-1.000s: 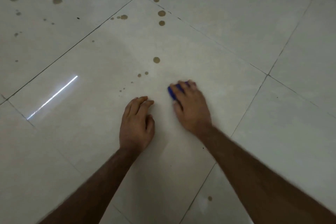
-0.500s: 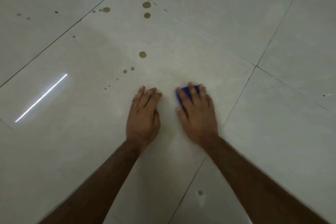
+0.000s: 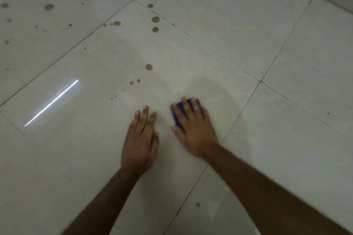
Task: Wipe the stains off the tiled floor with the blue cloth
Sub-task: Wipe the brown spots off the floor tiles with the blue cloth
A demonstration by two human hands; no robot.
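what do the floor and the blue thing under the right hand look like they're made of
Floor: looks like glazed ceramic or porcelain tile, glossy; thin dark grout lines, and it mirrors a light strip. Blue cloth: probably soft fabric, matte, mostly hidden under the right hand and blurred.

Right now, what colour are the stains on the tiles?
Brown stains, clearest in the head view.

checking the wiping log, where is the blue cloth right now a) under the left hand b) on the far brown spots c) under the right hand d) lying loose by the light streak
c: the blue cloth shows under the spread fingers of the right hand, while the left hand lies flat on bare tile.
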